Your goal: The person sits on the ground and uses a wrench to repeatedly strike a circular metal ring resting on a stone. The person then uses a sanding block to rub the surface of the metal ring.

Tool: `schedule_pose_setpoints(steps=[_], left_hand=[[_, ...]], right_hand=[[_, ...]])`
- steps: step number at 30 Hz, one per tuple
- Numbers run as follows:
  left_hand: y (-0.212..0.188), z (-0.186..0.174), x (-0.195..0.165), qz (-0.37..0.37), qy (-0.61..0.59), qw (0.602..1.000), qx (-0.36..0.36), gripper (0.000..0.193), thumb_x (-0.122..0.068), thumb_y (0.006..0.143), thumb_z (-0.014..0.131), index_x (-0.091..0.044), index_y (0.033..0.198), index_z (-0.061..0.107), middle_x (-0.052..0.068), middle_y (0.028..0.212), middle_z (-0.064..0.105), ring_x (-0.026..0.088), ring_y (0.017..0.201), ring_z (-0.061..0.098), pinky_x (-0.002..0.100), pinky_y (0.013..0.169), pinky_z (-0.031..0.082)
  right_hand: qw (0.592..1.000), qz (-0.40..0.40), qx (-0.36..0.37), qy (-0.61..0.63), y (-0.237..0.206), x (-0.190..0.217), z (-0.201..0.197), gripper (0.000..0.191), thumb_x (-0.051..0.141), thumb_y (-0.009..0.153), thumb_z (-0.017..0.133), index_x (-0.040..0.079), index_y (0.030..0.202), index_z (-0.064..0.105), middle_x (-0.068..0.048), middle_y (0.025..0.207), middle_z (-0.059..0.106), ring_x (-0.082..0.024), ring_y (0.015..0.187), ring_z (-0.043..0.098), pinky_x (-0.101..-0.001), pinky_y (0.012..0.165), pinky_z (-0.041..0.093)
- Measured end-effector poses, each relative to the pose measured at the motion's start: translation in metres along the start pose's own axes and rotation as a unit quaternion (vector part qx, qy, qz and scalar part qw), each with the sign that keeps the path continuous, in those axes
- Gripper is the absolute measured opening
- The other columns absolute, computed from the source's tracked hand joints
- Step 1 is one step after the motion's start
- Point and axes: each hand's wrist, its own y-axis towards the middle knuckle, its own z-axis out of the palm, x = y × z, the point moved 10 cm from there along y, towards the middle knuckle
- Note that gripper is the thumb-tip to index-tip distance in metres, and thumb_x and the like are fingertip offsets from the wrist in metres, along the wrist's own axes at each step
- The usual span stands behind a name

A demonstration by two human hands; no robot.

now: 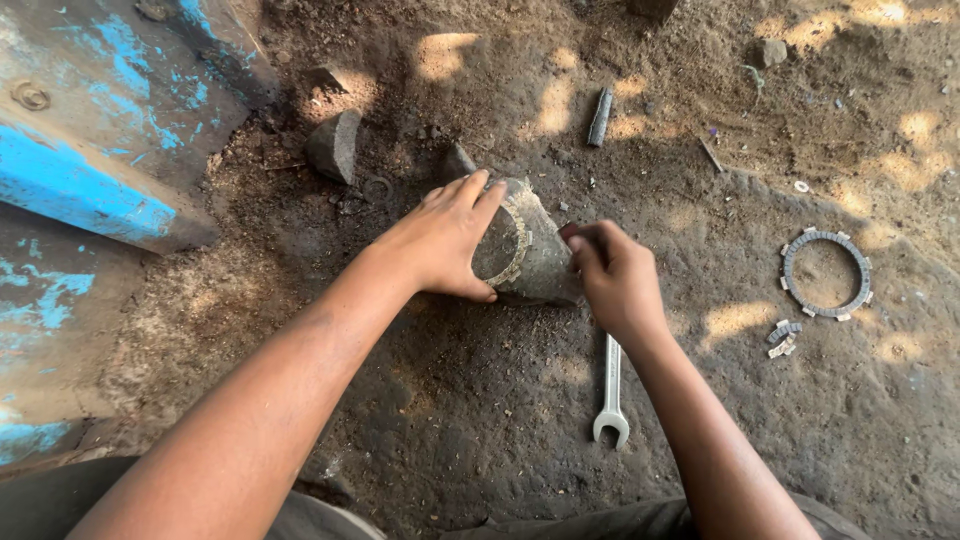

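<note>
Dark greasy metal housing (535, 255) on dirt ground (480, 400) being gripped by left hand (440, 240), fingers wrapped over rim. Right hand (615, 280) being pressed against housing, fingers curled; contents indiscernible. Spanner (611, 395) lying just beside; toothed ring (826, 273) lying well apart.

**Dappled sun on dark ground**

Daylight reaches my work in broken patches: warm, bright spots scatter across the dirt floor (480, 400) along the top and right, nearly washed out at the upper right corner. The middle sits in soft shade, where my left hand (440, 240) and right hand (615, 280) stay evenly lit and sharp. The edges bow slightly from the wide lens. No motion blur.
</note>
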Motion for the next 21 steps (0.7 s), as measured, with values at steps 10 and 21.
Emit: schedule_pose_setpoints(steps=[10, 21], left_hand=[[0.004, -0.001, -0.01, -0.006, 0.033, 0.999, 0.042, 0.138, -0.054, 0.064, 0.091, 0.001, 0.159, 0.008, 0.023, 0.167, 0.0, 0.035, 0.156, 0.003, 0.043, 0.127, 0.009], [0.016, 0.024, 0.01, -0.043, 0.002, 0.994, 0.099, 0.141, -0.054, 0.062, 0.094, -0.037, 0.161, -0.005, 0.005, 0.168, -0.029, 0.038, 0.154, -0.021, 0.059, 0.124, 0.001]], right_hand=[[0.997, -0.03, -0.028, -0.062, -0.009, 0.01, -0.007, 0.029, 0.028, 0.101, 0.061, 0.0, 0.107, 0.066, -0.017, 0.078, 0.07, -0.022, 0.064, 0.06, -0.0392, 0.063, 0.047], [0.99, -0.106, 0.035, -0.089, -0.044, 0.018, 0.002, 0.051, 0.016, 0.094, 0.062, 0.008, 0.144, 0.055, -0.019, 0.114, 0.073, -0.033, 0.107, 0.069, -0.0424, 0.091, 0.051]])
